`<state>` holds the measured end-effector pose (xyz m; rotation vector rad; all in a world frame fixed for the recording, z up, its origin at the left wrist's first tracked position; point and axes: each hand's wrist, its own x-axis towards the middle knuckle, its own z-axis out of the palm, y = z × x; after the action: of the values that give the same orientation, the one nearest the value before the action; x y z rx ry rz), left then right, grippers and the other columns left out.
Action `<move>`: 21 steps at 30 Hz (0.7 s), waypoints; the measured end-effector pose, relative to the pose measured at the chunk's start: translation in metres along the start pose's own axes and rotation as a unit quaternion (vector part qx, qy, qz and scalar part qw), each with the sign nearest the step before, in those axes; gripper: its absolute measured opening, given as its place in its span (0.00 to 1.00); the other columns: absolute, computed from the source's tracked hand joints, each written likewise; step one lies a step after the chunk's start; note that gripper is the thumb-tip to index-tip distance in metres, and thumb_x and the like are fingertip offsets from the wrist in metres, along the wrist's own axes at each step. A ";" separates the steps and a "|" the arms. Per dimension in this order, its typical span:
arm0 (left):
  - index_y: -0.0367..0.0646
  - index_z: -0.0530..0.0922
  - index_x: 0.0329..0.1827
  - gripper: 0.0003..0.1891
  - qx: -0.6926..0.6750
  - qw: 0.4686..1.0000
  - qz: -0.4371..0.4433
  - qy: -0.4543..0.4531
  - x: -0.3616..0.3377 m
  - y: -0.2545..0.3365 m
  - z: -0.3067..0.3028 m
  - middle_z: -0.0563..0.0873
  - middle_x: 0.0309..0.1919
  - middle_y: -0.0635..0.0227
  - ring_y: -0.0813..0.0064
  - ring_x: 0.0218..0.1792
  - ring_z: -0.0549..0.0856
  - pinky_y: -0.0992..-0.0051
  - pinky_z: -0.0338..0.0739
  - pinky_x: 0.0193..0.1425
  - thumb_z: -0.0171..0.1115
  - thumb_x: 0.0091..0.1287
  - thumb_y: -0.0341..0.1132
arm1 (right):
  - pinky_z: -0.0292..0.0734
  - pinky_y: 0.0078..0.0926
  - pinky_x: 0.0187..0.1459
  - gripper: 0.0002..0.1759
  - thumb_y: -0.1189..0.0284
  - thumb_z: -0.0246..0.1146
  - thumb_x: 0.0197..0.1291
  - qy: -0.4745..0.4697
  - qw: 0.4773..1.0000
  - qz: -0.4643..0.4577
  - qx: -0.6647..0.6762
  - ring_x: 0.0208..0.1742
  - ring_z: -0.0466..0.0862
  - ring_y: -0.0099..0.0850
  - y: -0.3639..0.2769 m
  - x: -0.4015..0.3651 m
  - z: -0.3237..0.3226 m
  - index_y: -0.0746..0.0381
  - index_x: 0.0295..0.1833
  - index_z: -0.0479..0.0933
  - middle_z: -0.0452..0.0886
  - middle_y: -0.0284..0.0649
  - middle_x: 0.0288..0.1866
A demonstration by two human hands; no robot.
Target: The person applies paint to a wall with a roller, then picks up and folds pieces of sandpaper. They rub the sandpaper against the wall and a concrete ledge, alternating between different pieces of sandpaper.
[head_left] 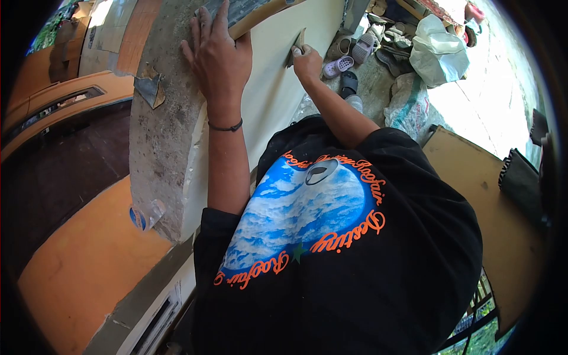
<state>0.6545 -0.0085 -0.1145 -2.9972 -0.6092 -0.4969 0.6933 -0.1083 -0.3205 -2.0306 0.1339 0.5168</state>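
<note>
My left hand (220,65) lies on top of the concrete ledge (160,142) with its fingers stretched out. Its fingertips reach a grey flat plate (236,8), and beside the thumb runs a tan wooden bar (260,19), perhaps its handle. Whether the hand bears on the plate is hard to tell. My right hand (307,62) is closed around a small putty knife (299,44), whose blade is mostly hidden against the cream wall face (266,77).
Several shoes and clogs (338,67) lie on the floor beyond my right arm, near a white plastic bag (438,53) and a woven sack (408,103). A brown board (467,177) is at the right. A torn grey scrap (150,89) rests on the ledge.
</note>
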 end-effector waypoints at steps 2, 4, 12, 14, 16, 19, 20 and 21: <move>0.58 0.66 0.67 0.26 -0.004 1.000 0.001 0.002 0.001 0.000 0.000 0.66 0.67 0.57 0.56 0.69 0.62 0.46 0.53 0.68 0.55 0.65 0.50 | 0.74 0.39 0.43 0.15 0.64 0.61 0.56 -0.009 1.000 0.000 0.003 0.38 0.82 0.48 0.001 0.000 0.000 0.63 0.44 0.80 0.82 0.53 0.35; 0.58 0.66 0.67 0.26 -0.008 1.000 0.003 0.002 0.000 -0.001 -0.001 0.66 0.67 0.56 0.56 0.69 0.62 0.46 0.53 0.68 0.55 0.65 0.50 | 0.74 0.39 0.43 0.15 0.63 0.61 0.56 -0.005 1.000 0.000 0.004 0.37 0.82 0.48 0.000 -0.002 -0.002 0.63 0.43 0.80 0.82 0.52 0.34; 0.57 0.66 0.67 0.26 -0.004 1.000 0.005 0.001 -0.001 -0.002 -0.001 0.67 0.66 0.56 0.55 0.69 0.63 0.45 0.52 0.69 0.54 0.65 0.50 | 0.74 0.38 0.41 0.17 0.60 0.60 0.57 -0.010 1.000 -0.003 0.020 0.36 0.82 0.47 0.000 -0.005 -0.003 0.64 0.42 0.79 0.81 0.51 0.31; 0.57 0.66 0.67 0.26 -0.003 1.000 0.002 0.000 -0.001 -0.001 -0.002 0.67 0.66 0.56 0.56 0.69 0.63 0.45 0.52 0.69 0.54 0.65 0.50 | 0.74 0.37 0.42 0.16 0.62 0.61 0.57 -0.013 1.000 0.001 0.013 0.37 0.82 0.45 0.000 -0.004 -0.003 0.63 0.43 0.80 0.82 0.50 0.33; 0.58 0.66 0.67 0.26 -0.002 1.000 -0.001 -0.001 -0.001 -0.001 -0.002 0.66 0.66 0.56 0.56 0.69 0.63 0.45 0.52 0.69 0.54 0.65 0.50 | 0.74 0.36 0.45 0.17 0.64 0.59 0.58 -0.027 0.999 0.012 0.028 0.40 0.82 0.44 0.003 -0.002 0.000 0.62 0.49 0.78 0.82 0.50 0.38; 0.58 0.66 0.67 0.26 0.002 1.000 -0.001 0.000 -0.001 0.000 -0.002 0.67 0.66 0.55 0.55 0.69 0.63 0.45 0.52 0.69 0.54 0.66 0.50 | 0.74 0.35 0.47 0.21 0.65 0.56 0.59 -0.035 0.987 0.083 0.134 0.45 0.81 0.45 0.029 0.011 0.029 0.60 0.57 0.74 0.81 0.53 0.45; 0.57 0.66 0.67 0.26 -0.001 1.000 0.001 0.002 -0.001 0.000 -0.002 0.67 0.66 0.55 0.55 0.69 0.63 0.45 0.52 0.69 0.54 0.66 0.50 | 0.74 0.35 0.47 0.21 0.65 0.56 0.59 -0.036 0.987 0.083 0.134 0.45 0.81 0.45 0.031 0.011 0.030 0.60 0.57 0.74 0.81 0.53 0.45; 0.57 0.66 0.67 0.26 -0.005 1.000 0.002 0.004 -0.001 0.000 -0.002 0.67 0.66 0.55 0.56 0.69 0.63 0.45 0.52 0.69 0.54 0.66 0.51 | 0.73 0.35 0.49 0.22 0.66 0.55 0.60 -0.064 0.987 0.093 0.117 0.47 0.80 0.47 0.019 0.004 0.021 0.60 0.60 0.72 0.79 0.55 0.47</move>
<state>0.6533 -0.0092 -0.1130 -3.0049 -0.6004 -0.5118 0.6849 -0.0993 -0.3467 -1.7588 0.2944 0.7131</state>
